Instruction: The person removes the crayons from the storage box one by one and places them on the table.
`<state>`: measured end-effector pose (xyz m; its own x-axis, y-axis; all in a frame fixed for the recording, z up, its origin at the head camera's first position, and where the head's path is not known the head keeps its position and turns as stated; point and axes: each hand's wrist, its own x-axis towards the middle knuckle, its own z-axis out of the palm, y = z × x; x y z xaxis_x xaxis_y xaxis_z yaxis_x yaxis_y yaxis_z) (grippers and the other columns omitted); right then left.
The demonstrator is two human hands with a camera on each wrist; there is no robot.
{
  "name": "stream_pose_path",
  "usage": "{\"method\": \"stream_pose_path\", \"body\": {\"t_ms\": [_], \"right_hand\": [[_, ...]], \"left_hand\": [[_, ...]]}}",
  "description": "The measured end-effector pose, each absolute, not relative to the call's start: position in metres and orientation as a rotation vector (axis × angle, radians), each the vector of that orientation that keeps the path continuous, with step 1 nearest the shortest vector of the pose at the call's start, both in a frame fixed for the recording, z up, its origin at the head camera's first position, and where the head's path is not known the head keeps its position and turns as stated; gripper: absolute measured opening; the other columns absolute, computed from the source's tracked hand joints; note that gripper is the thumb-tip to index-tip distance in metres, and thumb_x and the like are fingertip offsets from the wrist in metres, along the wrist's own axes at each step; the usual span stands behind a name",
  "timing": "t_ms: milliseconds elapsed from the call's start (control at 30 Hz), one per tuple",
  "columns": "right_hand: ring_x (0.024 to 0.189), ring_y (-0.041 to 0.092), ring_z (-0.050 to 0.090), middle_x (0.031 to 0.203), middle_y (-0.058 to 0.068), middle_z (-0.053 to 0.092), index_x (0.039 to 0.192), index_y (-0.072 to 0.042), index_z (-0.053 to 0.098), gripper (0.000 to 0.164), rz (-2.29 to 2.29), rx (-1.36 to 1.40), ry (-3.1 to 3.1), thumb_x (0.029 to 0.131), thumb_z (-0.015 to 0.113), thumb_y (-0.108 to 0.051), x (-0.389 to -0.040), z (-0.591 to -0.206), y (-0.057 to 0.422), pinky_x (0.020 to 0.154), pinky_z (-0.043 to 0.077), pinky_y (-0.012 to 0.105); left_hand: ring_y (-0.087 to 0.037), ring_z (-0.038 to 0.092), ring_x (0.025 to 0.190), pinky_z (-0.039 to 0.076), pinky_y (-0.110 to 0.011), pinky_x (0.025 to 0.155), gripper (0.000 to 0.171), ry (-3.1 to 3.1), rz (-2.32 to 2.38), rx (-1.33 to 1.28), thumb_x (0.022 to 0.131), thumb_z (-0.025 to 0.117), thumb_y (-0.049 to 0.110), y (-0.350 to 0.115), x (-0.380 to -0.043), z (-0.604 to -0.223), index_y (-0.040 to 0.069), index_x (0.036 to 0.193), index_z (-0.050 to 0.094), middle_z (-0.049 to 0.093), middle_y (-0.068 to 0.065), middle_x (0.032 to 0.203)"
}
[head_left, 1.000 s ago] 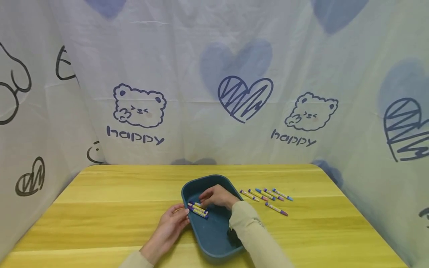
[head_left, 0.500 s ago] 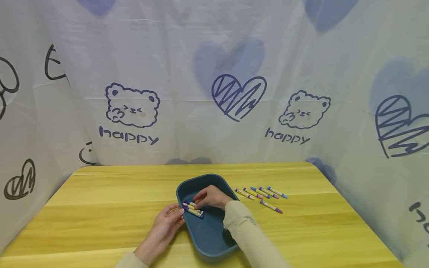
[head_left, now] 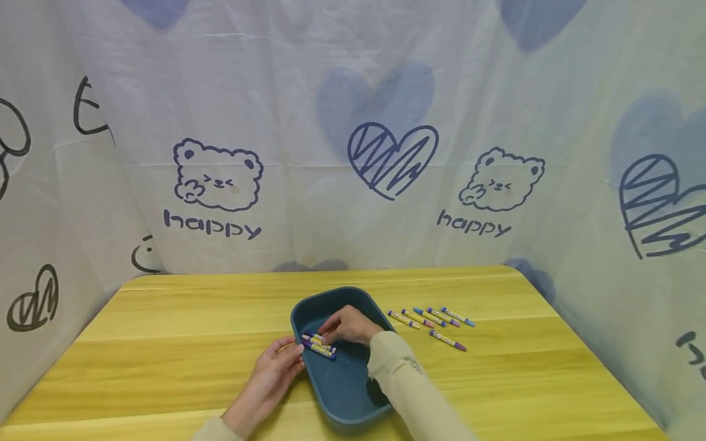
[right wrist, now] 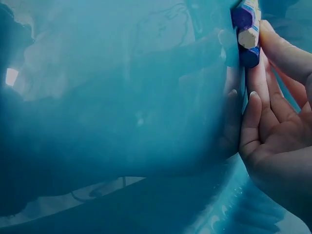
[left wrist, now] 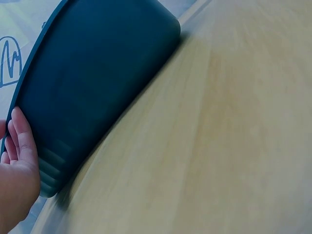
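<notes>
A dark blue plastic bin (head_left: 342, 386) stands on the wooden table. My left hand (head_left: 276, 370) grips its left rim, thumb at the top edge; in the left wrist view, fingers (left wrist: 24, 139) lie against the outer wall. Inside the bin, several crayons (head_left: 321, 349) in yellow wrappers lie side by side near the left wall. Reaching in from the right, my right hand (head_left: 350, 324) pinches one crayon at the group's far side. The right wrist view shows the ends of stacked crayons (right wrist: 246, 38), purple, pale and blue, against the thumb and fingertips.
Several more crayons (head_left: 430, 317) lie in a loose row on the table right of the bin. One purple-tipped crayon (head_left: 448, 340) lies nearer, apart from them. A patterned white cloth (head_left: 309, 202) hangs behind the yellow wooden table (head_left: 193, 318).
The head view has shifted slightly, so everything appears a little further left than a second ago. Both hands stay at the bin, and the crayons inside have barely moved.
</notes>
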<state>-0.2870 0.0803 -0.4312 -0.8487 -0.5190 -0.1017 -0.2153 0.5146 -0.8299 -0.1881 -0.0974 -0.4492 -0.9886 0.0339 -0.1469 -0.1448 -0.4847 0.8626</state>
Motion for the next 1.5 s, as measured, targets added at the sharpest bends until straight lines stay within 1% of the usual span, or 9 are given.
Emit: {"method": "stream_pose_path", "body": {"t_ms": [167, 300, 400, 567, 800, 1033, 1167, 1300, 1500], "right_hand": [[0.076, 0.013, 0.064, 0.081, 0.003, 0.07, 0.091, -0.001, 0.075, 0.013, -1.291, -0.488, 2.43, 0.078, 0.077, -0.002, -0.287, -0.43, 0.078, 0.077, 0.054, 0.03], [0.073, 0.013, 0.062, 0.085, 0.005, 0.07, 0.092, 0.0, 0.075, 0.012, -1.344, -0.422, 2.45, 0.08, 0.074, -0.002, -0.285, -0.429, 0.077, 0.071, 0.054, 0.031], [0.071, 0.012, 0.061, 0.085, 0.005, 0.07, 0.093, 0.001, 0.075, 0.012, -1.381, -0.409, 2.461, 0.081, 0.073, -0.002, -0.286, -0.429, 0.077, 0.067, 0.053, 0.029], [0.07, 0.012, 0.06, 0.084, 0.005, 0.07, 0.092, 0.0, 0.075, 0.01, -1.399, -0.414, 2.494, 0.082, 0.072, -0.003, -0.287, -0.428, 0.078, 0.064, 0.052, 0.027], [0.073, 0.014, 0.062, 0.087, 0.005, 0.07, 0.093, 0.0, 0.075, 0.011, -1.448, -0.4, 2.499, 0.083, 0.072, -0.004, -0.294, -0.425, 0.083, 0.065, 0.053, 0.029], [0.071, 0.012, 0.061, 0.084, 0.004, 0.07, 0.092, -0.001, 0.075, 0.01, -1.421, -0.427, 2.515, 0.082, 0.073, -0.005, -0.3, -0.421, 0.083, 0.065, 0.053, 0.027], [0.074, 0.014, 0.062, 0.086, 0.004, 0.07, 0.093, -0.002, 0.075, 0.011, -1.362, -0.463, 2.552, 0.083, 0.073, -0.007, -0.3, -0.409, 0.083, 0.068, 0.053, 0.03], [0.078, 0.014, 0.06, 0.09, 0.003, 0.069, 0.096, -0.003, 0.074, 0.013, -1.323, -0.498, 2.573, 0.084, 0.072, -0.008, -0.3, -0.386, 0.083, 0.072, 0.052, 0.03], [0.081, 0.016, 0.061, 0.091, 0.003, 0.069, 0.101, -0.004, 0.074, 0.016, -1.296, -0.523, 2.585, 0.086, 0.071, -0.009, -0.302, -0.352, 0.089, 0.08, 0.052, 0.037]], "left_hand": [[-0.012, 0.056, 0.077, 0.051, -0.022, 0.07, 0.021, 1.523, 2.621, -0.163, 0.092, 0.051, -0.006, -0.098, -0.188, -0.448, -0.004, 0.112, 0.045, 0.058, -0.002, 0.084], [-0.012, 0.056, 0.076, 0.051, -0.022, 0.07, 0.023, 1.521, 2.623, -0.158, 0.092, 0.051, -0.006, -0.098, -0.188, -0.449, -0.005, 0.114, 0.044, 0.058, -0.002, 0.084], [-0.011, 0.056, 0.076, 0.051, -0.021, 0.07, 0.024, 1.514, 2.625, -0.168, 0.092, 0.051, -0.006, -0.098, -0.188, -0.449, -0.005, 0.114, 0.044, 0.058, -0.003, 0.085], [-0.011, 0.056, 0.076, 0.051, -0.021, 0.07, 0.021, 1.518, 2.631, -0.162, 0.092, 0.052, -0.006, -0.098, -0.188, -0.45, -0.004, 0.113, 0.045, 0.058, -0.003, 0.085], [-0.011, 0.056, 0.075, 0.05, -0.021, 0.069, 0.021, 1.523, 2.635, -0.162, 0.092, 0.05, -0.007, -0.098, -0.188, -0.449, -0.004, 0.113, 0.046, 0.058, -0.002, 0.083], [-0.011, 0.056, 0.076, 0.051, -0.021, 0.07, 0.023, 1.522, 2.617, -0.178, 0.092, 0.051, -0.006, -0.097, -0.188, -0.45, -0.005, 0.114, 0.044, 0.057, -0.004, 0.085], [-0.011, 0.056, 0.076, 0.051, -0.021, 0.071, 0.023, 1.519, 2.626, -0.161, 0.092, 0.051, -0.006, -0.097, -0.187, -0.451, -0.005, 0.114, 0.045, 0.059, -0.004, 0.085], [-0.011, 0.056, 0.077, 0.051, -0.021, 0.071, 0.023, 1.515, 2.63, -0.163, 0.092, 0.051, -0.006, -0.097, -0.187, -0.451, -0.005, 0.114, 0.045, 0.057, -0.004, 0.085], [-0.011, 0.056, 0.076, 0.051, -0.021, 0.071, 0.025, 1.508, 2.638, -0.168, 0.092, 0.051, -0.007, -0.099, -0.187, -0.451, -0.005, 0.115, 0.044, 0.057, -0.004, 0.085]]}}
